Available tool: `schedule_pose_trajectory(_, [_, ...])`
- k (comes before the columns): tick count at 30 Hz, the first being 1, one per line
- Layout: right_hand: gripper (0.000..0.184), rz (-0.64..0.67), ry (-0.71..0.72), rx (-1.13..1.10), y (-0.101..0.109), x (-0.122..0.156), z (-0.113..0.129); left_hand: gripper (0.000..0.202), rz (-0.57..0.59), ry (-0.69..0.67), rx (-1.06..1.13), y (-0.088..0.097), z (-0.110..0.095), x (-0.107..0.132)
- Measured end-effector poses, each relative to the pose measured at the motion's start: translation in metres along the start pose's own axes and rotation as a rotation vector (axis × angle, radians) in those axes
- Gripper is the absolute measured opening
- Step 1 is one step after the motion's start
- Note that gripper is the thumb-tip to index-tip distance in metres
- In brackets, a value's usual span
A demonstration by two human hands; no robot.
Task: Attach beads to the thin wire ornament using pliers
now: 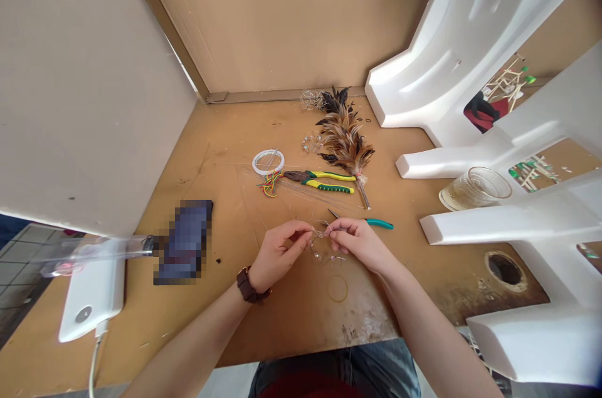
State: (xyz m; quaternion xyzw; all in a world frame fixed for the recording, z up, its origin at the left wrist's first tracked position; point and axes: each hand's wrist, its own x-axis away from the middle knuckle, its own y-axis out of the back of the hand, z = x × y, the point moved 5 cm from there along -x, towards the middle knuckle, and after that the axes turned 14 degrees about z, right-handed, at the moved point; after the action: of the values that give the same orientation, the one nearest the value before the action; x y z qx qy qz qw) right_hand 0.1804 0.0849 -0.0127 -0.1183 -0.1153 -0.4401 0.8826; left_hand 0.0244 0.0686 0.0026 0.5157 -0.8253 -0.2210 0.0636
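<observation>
Both my hands meet over the middle of the brown board. My left hand (278, 252), with a brown watch on the wrist, pinches one side of a small piece of thin wire with tiny beads (323, 249). My right hand (358, 241) pinches its other side. The wire loops hang between and just below my fingertips. Teal-handled cutters (376, 223) lie just behind my right hand.
Yellow-green pliers (324, 181), a white tape roll (268, 161), coloured wires (269, 185) and a bundle of brown feathers (345, 138) lie further back. A glass cup (475, 187) sits among white foam pieces (470, 28) on the right. A phone (184, 240) and power bank (92, 298) lie left.
</observation>
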Motion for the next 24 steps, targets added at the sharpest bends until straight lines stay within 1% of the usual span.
schedule_pose_trajectory(6, [0.012, 0.012, -0.003, 0.000, -0.0014, -0.0007, -0.0009, 0.014, -0.014, 0.008, -0.084, -0.0006, 0.0001, 0.0001])
schedule_pose_trajectory(11, [0.020, 0.012, -0.006, 0.039, -0.0025, -0.0012, -0.0029, 0.015, 0.006, -0.022, -0.191, -0.0029, 0.0004, -0.0003])
schedule_pose_trajectory(15, [0.021, 0.020, 0.000, 0.061, -0.0040, -0.0005, -0.0029, 0.014, 0.014, -0.023, -0.221, -0.0031, 0.0005, -0.0013])
schedule_pose_trajectory(24, [0.021, 0.053, 0.012, 0.104, -0.0059, -0.0006, -0.0042, 0.015, 0.107, -0.033, -0.296, -0.0057, -0.0049, -0.0039])
